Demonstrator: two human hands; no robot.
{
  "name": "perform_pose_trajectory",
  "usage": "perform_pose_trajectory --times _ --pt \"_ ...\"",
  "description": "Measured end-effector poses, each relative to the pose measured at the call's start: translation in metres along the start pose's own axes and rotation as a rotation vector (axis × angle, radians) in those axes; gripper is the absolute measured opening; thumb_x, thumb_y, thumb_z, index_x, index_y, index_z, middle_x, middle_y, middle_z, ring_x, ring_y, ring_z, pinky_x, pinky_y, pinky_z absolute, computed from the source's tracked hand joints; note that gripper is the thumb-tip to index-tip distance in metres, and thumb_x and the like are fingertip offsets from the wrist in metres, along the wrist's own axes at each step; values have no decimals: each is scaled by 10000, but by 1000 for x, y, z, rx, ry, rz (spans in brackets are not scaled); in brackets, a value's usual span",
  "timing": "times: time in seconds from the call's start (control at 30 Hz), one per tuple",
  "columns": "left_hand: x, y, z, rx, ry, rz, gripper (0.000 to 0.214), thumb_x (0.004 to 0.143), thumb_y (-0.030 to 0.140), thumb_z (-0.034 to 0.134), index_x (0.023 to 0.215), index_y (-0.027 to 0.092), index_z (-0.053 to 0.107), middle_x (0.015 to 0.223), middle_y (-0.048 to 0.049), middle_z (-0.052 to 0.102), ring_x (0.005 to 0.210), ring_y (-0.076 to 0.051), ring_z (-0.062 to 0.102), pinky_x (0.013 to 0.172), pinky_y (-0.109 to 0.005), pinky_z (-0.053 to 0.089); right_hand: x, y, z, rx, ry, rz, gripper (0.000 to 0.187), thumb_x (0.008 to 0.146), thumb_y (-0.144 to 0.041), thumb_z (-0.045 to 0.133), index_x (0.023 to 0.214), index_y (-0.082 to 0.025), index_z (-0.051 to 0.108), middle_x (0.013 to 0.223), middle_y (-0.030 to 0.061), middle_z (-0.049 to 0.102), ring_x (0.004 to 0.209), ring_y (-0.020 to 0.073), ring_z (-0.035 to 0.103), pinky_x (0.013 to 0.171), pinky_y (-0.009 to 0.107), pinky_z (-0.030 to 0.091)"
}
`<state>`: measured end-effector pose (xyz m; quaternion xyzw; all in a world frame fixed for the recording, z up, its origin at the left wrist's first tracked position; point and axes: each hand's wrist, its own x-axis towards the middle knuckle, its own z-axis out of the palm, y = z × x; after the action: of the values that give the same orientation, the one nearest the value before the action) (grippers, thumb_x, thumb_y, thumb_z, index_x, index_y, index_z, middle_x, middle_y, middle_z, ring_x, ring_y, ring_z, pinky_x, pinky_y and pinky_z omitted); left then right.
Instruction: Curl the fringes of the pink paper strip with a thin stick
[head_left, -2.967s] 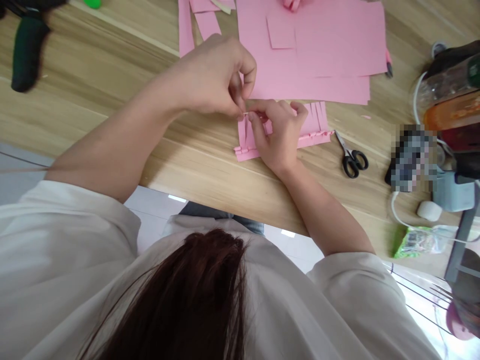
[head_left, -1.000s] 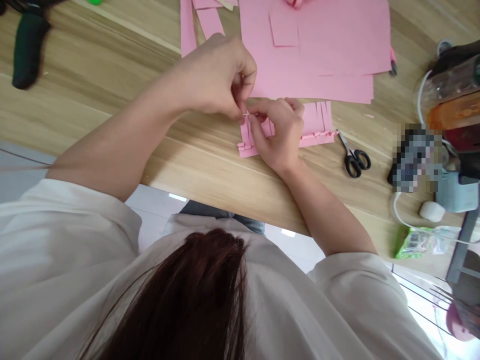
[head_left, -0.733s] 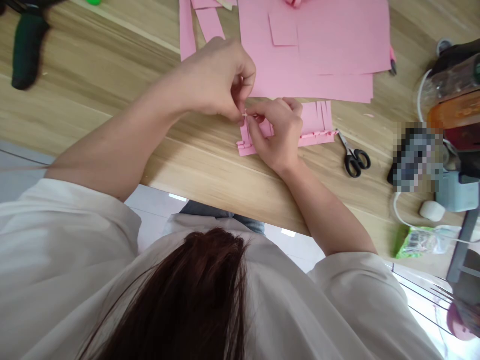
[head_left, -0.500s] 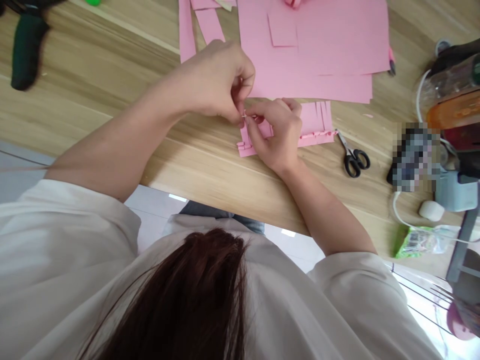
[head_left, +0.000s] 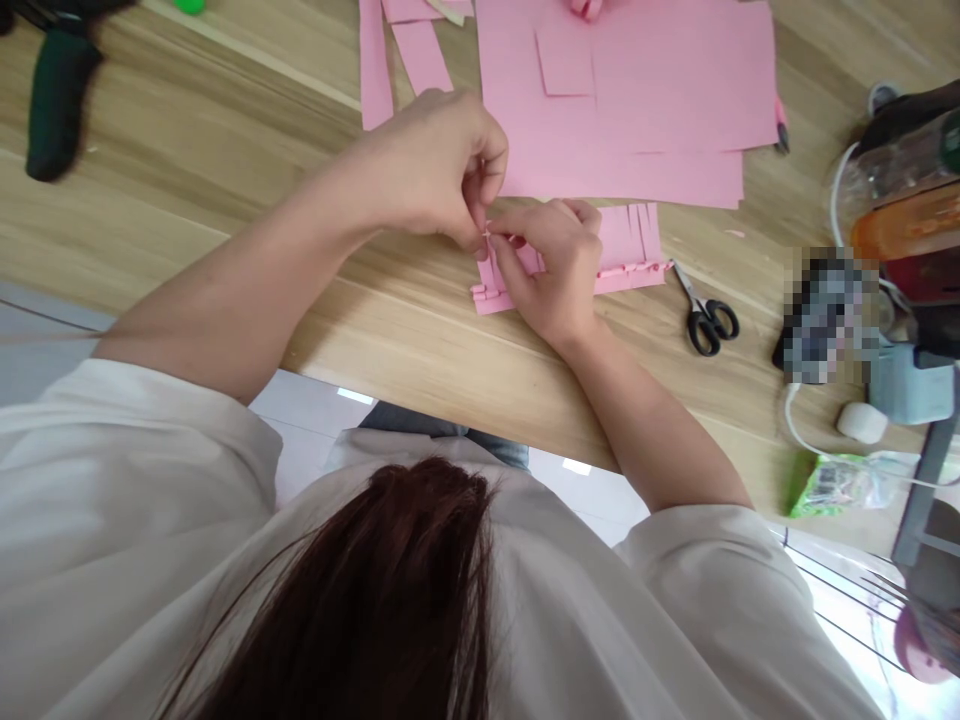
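Observation:
My left hand (head_left: 431, 165) and my right hand (head_left: 555, 270) meet fingertip to fingertip over a pink paper strip cut into a fringe (head_left: 630, 245), which lies on the wooden table (head_left: 225, 200). Both hands are closed in a pinch on one narrow fringe tab, around a thin pale stick (head_left: 488, 230) that barely shows between the fingers. My right palm covers the middle of the strip. The strip's lower edge shows small rolled curls (head_left: 634, 268).
Large pink sheets (head_left: 637, 110) and cut strips (head_left: 420, 50) lie beyond the hands. Black-handled scissors (head_left: 703, 315) rest to the right of the fringe. A dark green glue gun (head_left: 52, 95) lies far left. A phone (head_left: 821, 315), white charger (head_left: 859, 422), green packet (head_left: 832, 485) and containers crowd the right edge.
Both hands stay pinched on the same tab. They have shifted only slightly, with small finger movements at the stick.

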<state>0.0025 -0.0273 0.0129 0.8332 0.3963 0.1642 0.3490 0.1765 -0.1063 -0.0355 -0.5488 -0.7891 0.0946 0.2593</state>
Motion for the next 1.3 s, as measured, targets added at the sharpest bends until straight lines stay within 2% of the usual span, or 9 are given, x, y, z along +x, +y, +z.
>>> perform_pose_trajectory --times 0.2,0.37,0.57,0.67,0.8,0.93,1.03,1.17,1.3 --pt "0 1 -1 9 -2 -38 317 485 -30 813 630 146 592 556 68 585 512 -80 509 553 -246 365 -1 0 0 12 25 -30 196 1004 -307 484 982 -318 678 1053 9 766 1023 255 677 1091 528 392" --pt "2 -1 1 6 -12 -28 353 453 -37 820 647 155 595 547 84 552 497 -68 482 563 -252 347 -1 0 -1 27 -2 -57 208 1012 -340 478 989 -326 685 1100 11 756 1097 269 664 1104 542 379" --pt "1 -2 3 39 -18 -6 333 480 18 828 659 172 592 572 78 541 511 -55 459 560 -246 337 0 -1 -2 82 -20 -61 221 1014 -355 476 931 -319 678 1078 19 749 1111 271 654 1123 549 359" --pt "1 -3 1 -79 -65 -13 335 504 -10 820 699 148 598 641 38 621 568 -84 553 611 -247 396 1 1 1 117 14 -46 194 1004 -378 500 924 -296 657 1049 40 744 1089 275 653 1131 568 340" --pt "1 -7 -4 -280 -158 -61 340 624 23 800 889 140 623 821 -73 745 746 -222 723 660 -306 485 1 5 4 115 101 -2 188 1009 -375 489 936 -276 631 1015 59 732 1017 273 661 1101 581 357" --pt "1 -7 -5 -260 -132 -46 269 732 92 760 982 126 666 798 -99 759 802 -258 753 692 -312 494 2 8 5 73 118 7 152 1008 -337 483 937 -286 608 1005 46 730 984 265 661 1058 554 397" --pt "0 -5 -3 -241 -82 -43 200 745 93 727 936 121 676 744 -87 746 763 -237 744 682 -298 486 2 9 6 60 103 1 138 1005 -306 482 949 -282 606 1008 47 717 1003 275 667 1058 556 388" --pt "0 -2 0 -221 -8 -85 194 669 74 763 805 129 635 705 -78 719 704 -231 717 660 -314 488 2 11 8 51 105 16 96 977 -271 519 957 -289 611 1010 47 720 981 288 675 1041 568 390" --pt "1 -2 1 -222 29 -83 228 622 63 767 715 143 575 696 -70 703 682 -211 693 652 -314 485 2 13 9 47 89 35 124 998 -329 498 990 -310 620 1054 51 735 999 292 672 1047 570 394"
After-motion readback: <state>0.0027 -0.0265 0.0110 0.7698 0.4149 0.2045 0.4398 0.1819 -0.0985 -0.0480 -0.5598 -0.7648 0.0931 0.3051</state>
